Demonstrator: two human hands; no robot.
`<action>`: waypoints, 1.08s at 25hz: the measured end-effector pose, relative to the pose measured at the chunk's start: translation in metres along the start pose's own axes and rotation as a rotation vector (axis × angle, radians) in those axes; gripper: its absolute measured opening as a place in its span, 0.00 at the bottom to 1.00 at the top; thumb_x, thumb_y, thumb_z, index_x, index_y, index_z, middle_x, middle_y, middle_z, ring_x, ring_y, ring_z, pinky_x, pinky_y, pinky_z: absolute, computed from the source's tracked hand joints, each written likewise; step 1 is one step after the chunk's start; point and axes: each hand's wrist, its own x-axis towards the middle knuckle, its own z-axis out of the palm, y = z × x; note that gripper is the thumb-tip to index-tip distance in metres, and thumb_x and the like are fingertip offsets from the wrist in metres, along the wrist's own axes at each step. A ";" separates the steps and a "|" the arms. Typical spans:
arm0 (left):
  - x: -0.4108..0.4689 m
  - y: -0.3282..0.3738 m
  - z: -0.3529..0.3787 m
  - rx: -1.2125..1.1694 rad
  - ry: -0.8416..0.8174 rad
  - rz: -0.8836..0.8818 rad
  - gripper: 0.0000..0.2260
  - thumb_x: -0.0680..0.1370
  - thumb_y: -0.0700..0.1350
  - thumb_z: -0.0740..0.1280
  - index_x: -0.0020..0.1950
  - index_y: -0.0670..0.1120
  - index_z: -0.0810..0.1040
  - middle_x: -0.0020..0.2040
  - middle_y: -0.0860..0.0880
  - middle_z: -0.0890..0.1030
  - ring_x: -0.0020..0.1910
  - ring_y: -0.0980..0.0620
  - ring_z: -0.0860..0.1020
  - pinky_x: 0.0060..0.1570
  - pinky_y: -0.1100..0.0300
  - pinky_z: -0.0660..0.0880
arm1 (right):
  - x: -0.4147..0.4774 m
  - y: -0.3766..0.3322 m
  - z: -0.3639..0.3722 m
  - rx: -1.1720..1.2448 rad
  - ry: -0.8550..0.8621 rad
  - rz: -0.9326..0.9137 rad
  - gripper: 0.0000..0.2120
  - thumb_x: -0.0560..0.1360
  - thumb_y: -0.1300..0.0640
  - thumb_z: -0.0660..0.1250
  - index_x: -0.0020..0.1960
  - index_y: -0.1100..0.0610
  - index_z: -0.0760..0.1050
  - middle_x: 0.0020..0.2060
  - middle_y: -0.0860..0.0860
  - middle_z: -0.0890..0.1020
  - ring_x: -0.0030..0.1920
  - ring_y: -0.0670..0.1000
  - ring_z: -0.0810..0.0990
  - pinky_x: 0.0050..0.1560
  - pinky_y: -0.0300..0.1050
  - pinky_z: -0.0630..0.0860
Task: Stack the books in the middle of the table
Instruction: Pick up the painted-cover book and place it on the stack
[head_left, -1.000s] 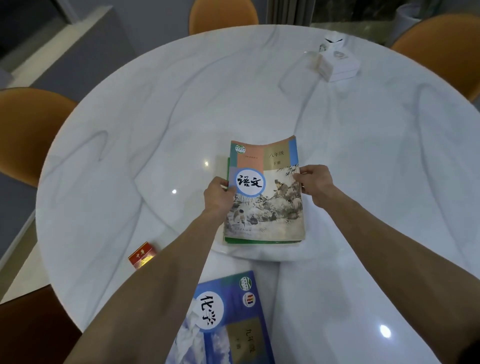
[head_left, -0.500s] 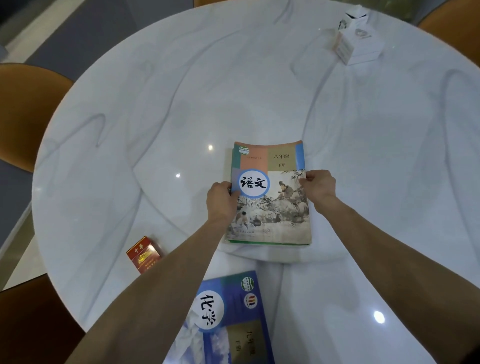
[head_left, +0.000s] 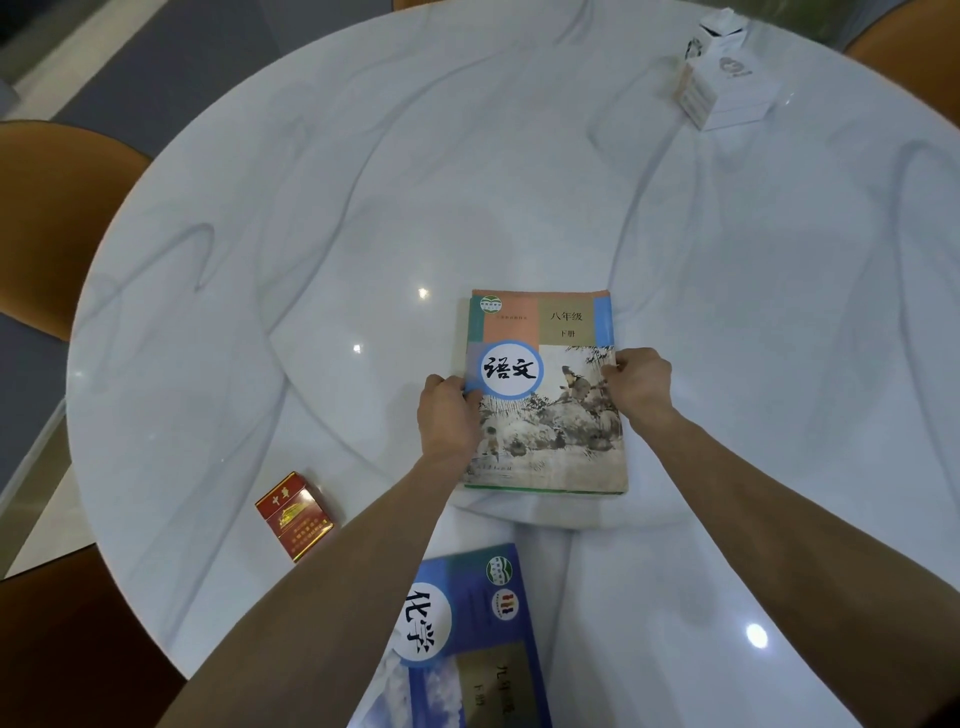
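Note:
A textbook with a painted landscape cover (head_left: 550, 395) lies flat on the round white marble table (head_left: 363, 208), on top of a green-edged book whose edge shows along its near side (head_left: 540, 489). My left hand (head_left: 447, 415) grips the top book's left edge. My right hand (head_left: 636, 387) pinches its right edge. A blue textbook (head_left: 467, 644) lies apart, closer to me at the table's near edge, partly under my left forearm.
A red cigarette pack (head_left: 293, 514) lies at the near left. A white tissue box (head_left: 724, 88) stands at the far right. Orange chairs (head_left: 47, 218) ring the table. A raised round centre disc lies under the stack.
The top book has settled square onto the green book below, whose left edge no longer shows. Both hands stay on its sides. The camera has tilted down.

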 end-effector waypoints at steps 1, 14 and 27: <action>-0.001 0.000 0.000 0.002 0.002 0.001 0.12 0.79 0.42 0.61 0.54 0.37 0.79 0.53 0.38 0.76 0.49 0.41 0.76 0.45 0.58 0.68 | 0.000 0.000 0.000 -0.006 -0.004 0.005 0.10 0.75 0.64 0.62 0.38 0.69 0.76 0.35 0.62 0.75 0.37 0.58 0.73 0.41 0.48 0.74; -0.005 -0.002 -0.020 0.290 -0.009 0.140 0.15 0.80 0.47 0.58 0.61 0.40 0.75 0.58 0.40 0.77 0.57 0.42 0.75 0.51 0.49 0.74 | -0.015 -0.006 -0.013 -0.072 0.007 -0.015 0.14 0.76 0.60 0.62 0.58 0.68 0.75 0.55 0.64 0.79 0.55 0.62 0.78 0.54 0.52 0.76; -0.058 -0.035 -0.057 0.608 -0.053 0.435 0.14 0.80 0.47 0.58 0.62 0.43 0.75 0.58 0.44 0.77 0.58 0.44 0.74 0.53 0.51 0.71 | -0.114 -0.011 -0.001 -0.353 0.052 -0.419 0.13 0.77 0.57 0.58 0.54 0.63 0.76 0.54 0.60 0.79 0.55 0.61 0.76 0.51 0.51 0.73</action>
